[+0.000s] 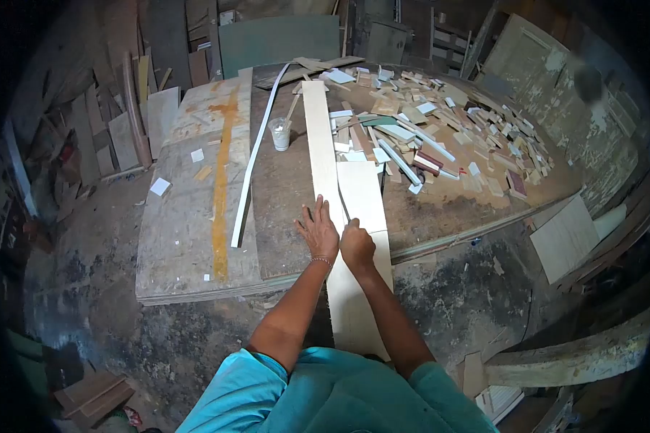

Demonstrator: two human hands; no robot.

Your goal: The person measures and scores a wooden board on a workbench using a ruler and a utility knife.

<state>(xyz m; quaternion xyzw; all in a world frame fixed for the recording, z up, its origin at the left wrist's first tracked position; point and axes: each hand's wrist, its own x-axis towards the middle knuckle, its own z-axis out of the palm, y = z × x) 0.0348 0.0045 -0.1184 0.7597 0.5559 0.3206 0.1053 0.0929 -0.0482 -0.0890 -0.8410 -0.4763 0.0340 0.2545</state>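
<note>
My left hand (317,232) lies with its fingers spread on a long, narrow pale board (319,137) and holds nothing. Beside it, my right hand (357,247) is closed in a fist around a thin, dark, narrow tool (344,205); its kind I cannot tell. The tool points away from me along the right edge of the long board, where a wider pale board (361,189) lies alongside. Another pale piece (354,317) reaches back under my forearms toward my body.
A white cup (280,137) with a stick in it stands left of the long board. Further left lies a long white strip (251,162). Many wood offcuts (440,123) cover the right of the worktable (282,202). Panels lean along the walls, and a curved beam (570,361) is at lower right.
</note>
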